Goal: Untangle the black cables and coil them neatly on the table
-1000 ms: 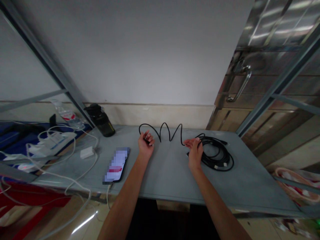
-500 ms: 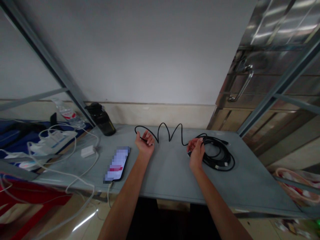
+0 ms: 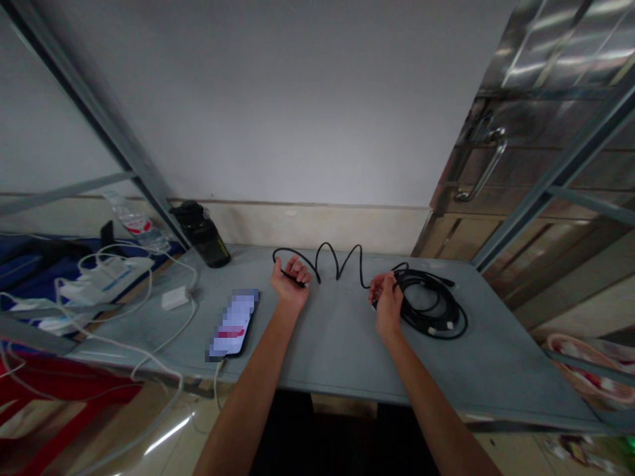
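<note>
A thin black cable [image 3: 337, 278] runs in loose waves over the grey table [image 3: 342, 344] between my two hands. My left hand [image 3: 291, 281], palm up, has its fingers curled round the cable's left end; a dark connector lies across the palm. At the other end, my right hand [image 3: 387, 301] is closed on the cable, pinching a dark end piece that the fingers mostly hide. Just right of that hand lies a coiled bundle of black cables [image 3: 449, 307] with small plugs showing.
Left of my hands lies a phone [image 3: 235, 324] with a lit, blurred screen and a charging lead. A black bottle [image 3: 202, 235] stands behind it. White cables and a power strip [image 3: 109, 281] crowd the far left, near a white adapter [image 3: 175, 298]. Metal posts frame both sides.
My left hand has shifted slightly right and turned a little, showing more of the connector in its palm. The right hand has barely moved.
</note>
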